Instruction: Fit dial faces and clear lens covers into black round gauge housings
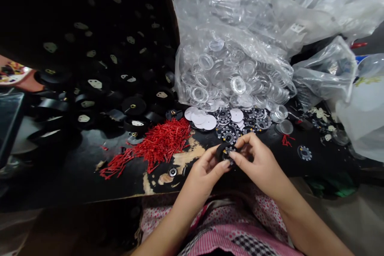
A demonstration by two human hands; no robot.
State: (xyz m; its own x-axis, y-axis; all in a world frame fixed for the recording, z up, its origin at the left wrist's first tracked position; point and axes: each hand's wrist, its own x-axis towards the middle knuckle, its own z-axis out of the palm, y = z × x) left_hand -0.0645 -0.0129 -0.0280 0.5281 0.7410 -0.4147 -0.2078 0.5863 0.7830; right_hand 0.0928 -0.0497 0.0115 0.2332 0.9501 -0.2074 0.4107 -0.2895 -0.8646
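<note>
One round black case (221,152) lies between the left hand (205,169) and right hand (258,161), gripped by both.

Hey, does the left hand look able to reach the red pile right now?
Likely yes: the red pile lies near the left hand with nothing tall between, though that hand would probably need to release the black round piece.

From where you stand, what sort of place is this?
Likely a small assembly workshop: a heap of thin red pieces and clear round pieces in a plastic bag crowd the worktop, while the left hand and right hand hold a black round part.
</note>
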